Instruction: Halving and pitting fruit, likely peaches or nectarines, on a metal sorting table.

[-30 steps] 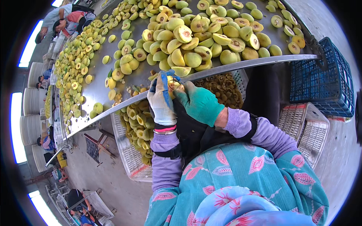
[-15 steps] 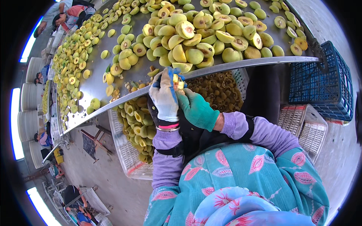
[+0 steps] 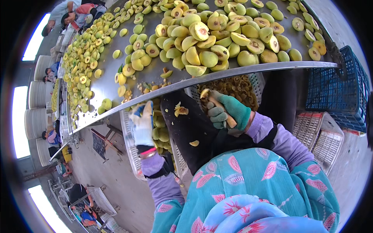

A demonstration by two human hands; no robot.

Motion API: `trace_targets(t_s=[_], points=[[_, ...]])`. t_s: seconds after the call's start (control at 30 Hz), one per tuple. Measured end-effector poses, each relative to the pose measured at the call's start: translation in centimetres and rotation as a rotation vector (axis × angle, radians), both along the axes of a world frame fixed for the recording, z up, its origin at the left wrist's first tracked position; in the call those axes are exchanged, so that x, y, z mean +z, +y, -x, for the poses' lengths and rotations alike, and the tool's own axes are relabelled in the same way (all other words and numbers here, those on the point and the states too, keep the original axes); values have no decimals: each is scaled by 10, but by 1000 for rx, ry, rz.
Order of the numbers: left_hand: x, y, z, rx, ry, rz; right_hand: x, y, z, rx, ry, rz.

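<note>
My right hand (image 3: 233,110), in a green glove, is closed around a short wooden-handled tool (image 3: 229,119) held over my lap. The tool's tip is an orange-brown piece I cannot make out. My left hand (image 3: 143,126), in a white glove with blue fingers, is smeared by motion above a white crate (image 3: 130,149) at the left. Pitted green-yellow fruit halves (image 3: 161,134) fill that crate. Fruit scraps (image 3: 180,110) lie on my dark-clothed lap. Beneath the table edge, near my right hand, another container holds brown cut pieces (image 3: 237,87).
A metal table (image 3: 248,69) with a raised rim carries a heap of halved fruit (image 3: 210,39). At the right stand a blue crate (image 3: 336,93) and white crates (image 3: 318,132). Other people (image 3: 79,17) are at the far left, near white tubs (image 3: 40,93).
My hands have parted below the table rim. My left hand has moved left and down over the crate; my right has drawn back toward me with the tool showing. Scraps now show on my lap.
</note>
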State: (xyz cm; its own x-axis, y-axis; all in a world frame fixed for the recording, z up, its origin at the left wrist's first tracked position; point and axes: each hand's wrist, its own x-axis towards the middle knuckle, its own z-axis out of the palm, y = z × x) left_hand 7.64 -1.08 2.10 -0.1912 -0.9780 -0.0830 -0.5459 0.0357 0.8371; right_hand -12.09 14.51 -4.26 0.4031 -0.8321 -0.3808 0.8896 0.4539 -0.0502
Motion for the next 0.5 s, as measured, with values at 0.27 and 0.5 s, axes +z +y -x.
trace_targets(t_s=[0.27, 0.5], points=[[-45, -75, 123, -463, -548, 567, 30, 5, -5, -74, 290, -111], [-50, -110, 75, -381, -78, -76, 42, -6, -8, -147, 661, -30]])
